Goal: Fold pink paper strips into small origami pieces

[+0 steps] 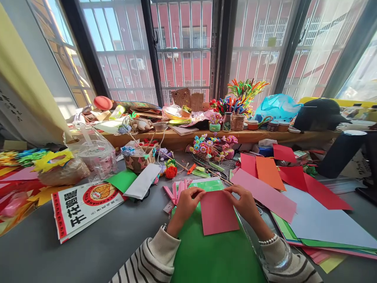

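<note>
A pink paper sheet (220, 214) hangs between my two hands over a large green sheet (215, 259). At its top left corner, my left hand (188, 202) pinches the edge between thumb and fingers. My right hand (243, 200) pinches the top right corner in the same way. Just behind the pink sheet's upper edge lies a light green piece (209, 184) with a shiny surface. Folded pink strips (178, 190) lie to the left of it, close to my left hand.
At the right lie a long pink sheet (265, 195), an orange sheet (268, 173) and a stack of large sheets (330, 220). A printed paper bag (88, 206) is at the left. Pipe-cleaner flowers (210, 147) and a dark tumbler (341, 154) stand farther back.
</note>
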Demonstrator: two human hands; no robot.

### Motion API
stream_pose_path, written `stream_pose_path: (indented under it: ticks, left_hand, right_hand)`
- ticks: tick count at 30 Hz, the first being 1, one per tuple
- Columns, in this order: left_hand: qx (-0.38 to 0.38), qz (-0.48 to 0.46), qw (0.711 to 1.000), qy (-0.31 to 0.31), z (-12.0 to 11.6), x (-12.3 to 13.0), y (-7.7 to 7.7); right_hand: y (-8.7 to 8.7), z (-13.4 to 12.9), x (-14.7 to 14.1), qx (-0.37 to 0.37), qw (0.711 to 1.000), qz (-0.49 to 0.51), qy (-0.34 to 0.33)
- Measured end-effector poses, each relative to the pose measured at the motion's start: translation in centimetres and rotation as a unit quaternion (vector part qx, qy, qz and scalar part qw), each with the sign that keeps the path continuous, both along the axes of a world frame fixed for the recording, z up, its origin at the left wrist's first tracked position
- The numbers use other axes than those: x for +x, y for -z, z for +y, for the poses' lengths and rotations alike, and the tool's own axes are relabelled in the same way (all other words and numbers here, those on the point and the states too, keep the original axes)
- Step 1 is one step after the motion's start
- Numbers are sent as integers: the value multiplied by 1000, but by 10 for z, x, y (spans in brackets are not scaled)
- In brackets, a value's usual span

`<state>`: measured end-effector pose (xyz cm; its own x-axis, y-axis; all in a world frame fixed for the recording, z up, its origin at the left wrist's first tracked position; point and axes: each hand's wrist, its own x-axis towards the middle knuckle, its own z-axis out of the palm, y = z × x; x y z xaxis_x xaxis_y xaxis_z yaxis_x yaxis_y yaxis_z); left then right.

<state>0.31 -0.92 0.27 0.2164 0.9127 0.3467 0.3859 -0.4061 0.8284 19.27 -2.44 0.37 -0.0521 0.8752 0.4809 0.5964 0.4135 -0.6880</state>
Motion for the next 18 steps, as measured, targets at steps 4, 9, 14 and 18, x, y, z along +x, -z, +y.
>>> stream_pose_path:
  ticks: [4, 9, 14, 18]
  left_hand:
    - [-20, -80, 995, -57, 4, -6, 3]
    - [55, -50, 996, -44, 2, -4, 1]
    - [46, 57, 997, 37, -3, 4, -1]
    - [26, 18, 999, -23, -2, 1, -2]
  right_hand:
    - [0, 1, 7, 4, 999, 25, 38]
    - [0, -1, 1, 1, 999, 27, -23]
    - [1, -1, -4, 26, 999, -2, -34]
    - [4, 3, 4, 34, 998, 21, 58]
